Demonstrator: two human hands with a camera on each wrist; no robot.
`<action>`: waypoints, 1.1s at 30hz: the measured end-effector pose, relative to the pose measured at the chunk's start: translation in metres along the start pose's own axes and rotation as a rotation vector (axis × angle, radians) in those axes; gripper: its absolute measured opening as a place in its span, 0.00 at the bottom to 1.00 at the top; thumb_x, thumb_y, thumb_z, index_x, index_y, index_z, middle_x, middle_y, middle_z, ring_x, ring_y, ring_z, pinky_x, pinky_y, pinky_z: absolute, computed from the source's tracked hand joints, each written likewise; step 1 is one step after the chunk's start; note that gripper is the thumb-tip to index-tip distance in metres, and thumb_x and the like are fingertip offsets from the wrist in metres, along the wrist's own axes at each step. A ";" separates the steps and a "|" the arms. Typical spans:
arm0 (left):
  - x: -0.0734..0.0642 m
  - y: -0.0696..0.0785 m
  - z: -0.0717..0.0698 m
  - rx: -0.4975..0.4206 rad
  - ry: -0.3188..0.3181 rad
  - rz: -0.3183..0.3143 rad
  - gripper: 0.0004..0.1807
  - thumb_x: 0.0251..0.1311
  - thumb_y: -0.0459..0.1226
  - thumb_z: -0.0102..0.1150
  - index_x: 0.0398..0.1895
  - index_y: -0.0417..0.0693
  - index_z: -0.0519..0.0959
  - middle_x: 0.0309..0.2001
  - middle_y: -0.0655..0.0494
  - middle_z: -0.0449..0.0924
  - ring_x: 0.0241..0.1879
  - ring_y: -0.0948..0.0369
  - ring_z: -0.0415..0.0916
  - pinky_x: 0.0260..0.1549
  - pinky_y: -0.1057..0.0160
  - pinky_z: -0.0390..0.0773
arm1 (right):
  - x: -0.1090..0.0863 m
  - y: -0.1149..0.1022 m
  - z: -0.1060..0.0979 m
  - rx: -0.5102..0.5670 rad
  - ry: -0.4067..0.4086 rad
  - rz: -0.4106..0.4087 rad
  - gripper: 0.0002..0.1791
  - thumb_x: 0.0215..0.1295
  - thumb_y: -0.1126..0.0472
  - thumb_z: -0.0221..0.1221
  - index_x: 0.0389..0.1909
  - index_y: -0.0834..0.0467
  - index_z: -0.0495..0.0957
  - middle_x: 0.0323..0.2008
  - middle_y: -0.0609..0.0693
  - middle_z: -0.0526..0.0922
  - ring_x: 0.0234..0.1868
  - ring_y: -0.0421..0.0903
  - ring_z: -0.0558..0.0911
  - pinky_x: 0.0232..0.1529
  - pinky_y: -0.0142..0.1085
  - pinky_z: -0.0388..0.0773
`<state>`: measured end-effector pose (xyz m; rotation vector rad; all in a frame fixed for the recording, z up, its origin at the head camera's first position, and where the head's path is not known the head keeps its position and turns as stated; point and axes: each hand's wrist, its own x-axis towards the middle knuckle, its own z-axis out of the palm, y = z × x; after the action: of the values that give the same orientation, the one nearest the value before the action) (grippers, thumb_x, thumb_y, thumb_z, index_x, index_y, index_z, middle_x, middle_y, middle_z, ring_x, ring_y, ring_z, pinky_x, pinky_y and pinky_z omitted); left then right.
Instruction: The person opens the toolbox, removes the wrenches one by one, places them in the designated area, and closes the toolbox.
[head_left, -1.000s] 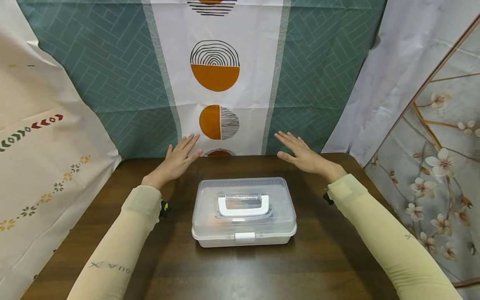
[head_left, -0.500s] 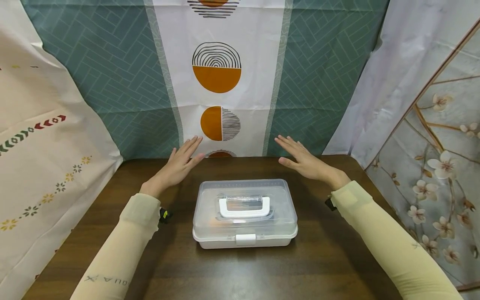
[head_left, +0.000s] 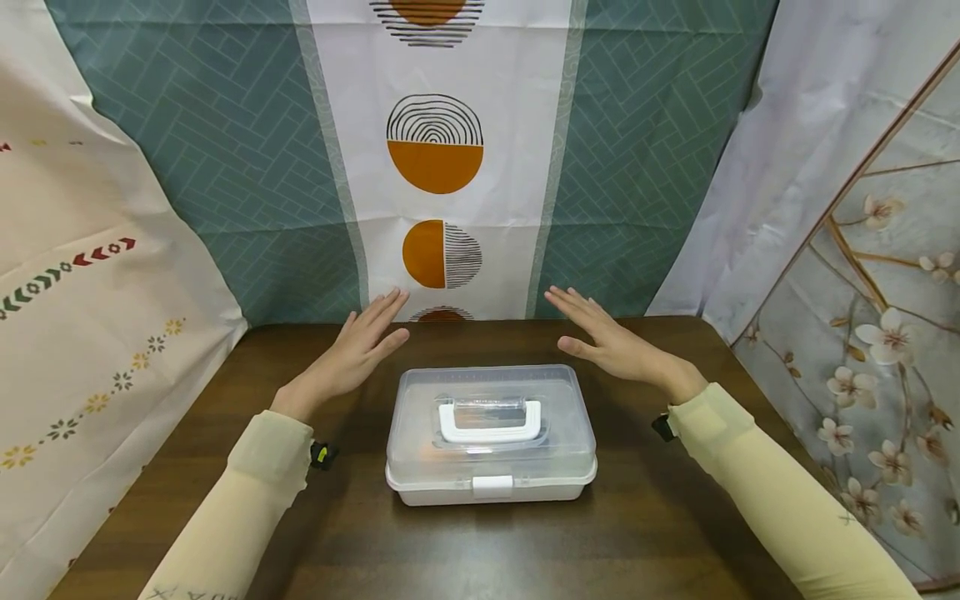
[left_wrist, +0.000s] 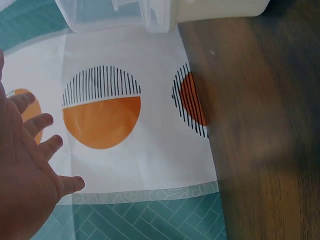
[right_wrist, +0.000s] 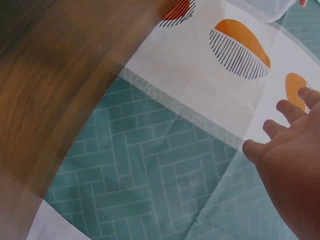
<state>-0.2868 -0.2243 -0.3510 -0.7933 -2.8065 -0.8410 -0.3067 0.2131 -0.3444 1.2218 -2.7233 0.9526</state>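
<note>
A storage box (head_left: 491,450) with a clear lid, white base, white front latch (head_left: 492,487) and white carrying handle (head_left: 490,433) stands on the brown wooden table. Its lid is down, and blurred orange shapes show faintly through it. My left hand (head_left: 348,354) is held in the air beyond the box's left side, fingers straight and thumb apart. On the other side my right hand (head_left: 618,346) is raised in the same way, palm facing inward. Neither hand touches the box. Part of the box (left_wrist: 165,12) also shows at the top of the left wrist view.
The wooden table (head_left: 480,550) reaches back to a hanging green and white cloth (head_left: 450,200) with orange circle prints. A cream patterned cloth (head_left: 97,333) hangs at the left, and a floral cloth (head_left: 877,392) at the right.
Both hands stay outstretched and sit slightly lower in the head view. The whole scene has shifted down a little too, box included. Nothing has been taken hold of.
</note>
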 end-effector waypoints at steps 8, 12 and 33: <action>-0.011 0.009 0.003 0.004 -0.002 0.025 0.36 0.81 0.58 0.37 0.86 0.62 0.46 0.85 0.55 0.38 0.83 0.49 0.33 0.76 0.34 0.28 | -0.010 -0.010 0.008 0.031 0.011 -0.042 0.44 0.79 0.39 0.53 0.86 0.45 0.43 0.85 0.48 0.42 0.84 0.49 0.36 0.80 0.57 0.30; -0.016 0.015 0.004 0.012 -0.010 0.031 0.37 0.81 0.58 0.39 0.86 0.63 0.46 0.85 0.56 0.38 0.83 0.50 0.34 0.76 0.35 0.28 | -0.014 -0.015 0.011 0.032 0.006 -0.060 0.44 0.79 0.38 0.52 0.86 0.45 0.43 0.85 0.46 0.42 0.84 0.50 0.36 0.80 0.58 0.32; -0.032 0.031 0.015 -0.033 0.009 0.130 0.35 0.82 0.52 0.44 0.85 0.68 0.47 0.85 0.64 0.39 0.83 0.53 0.37 0.77 0.35 0.30 | -0.024 -0.036 0.017 0.087 -0.016 -0.095 0.43 0.79 0.43 0.55 0.85 0.43 0.44 0.85 0.48 0.42 0.84 0.53 0.37 0.76 0.69 0.37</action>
<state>-0.2426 -0.2090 -0.3571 -0.9616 -2.7050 -0.8688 -0.2621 0.2021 -0.3453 1.3647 -2.6339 1.0646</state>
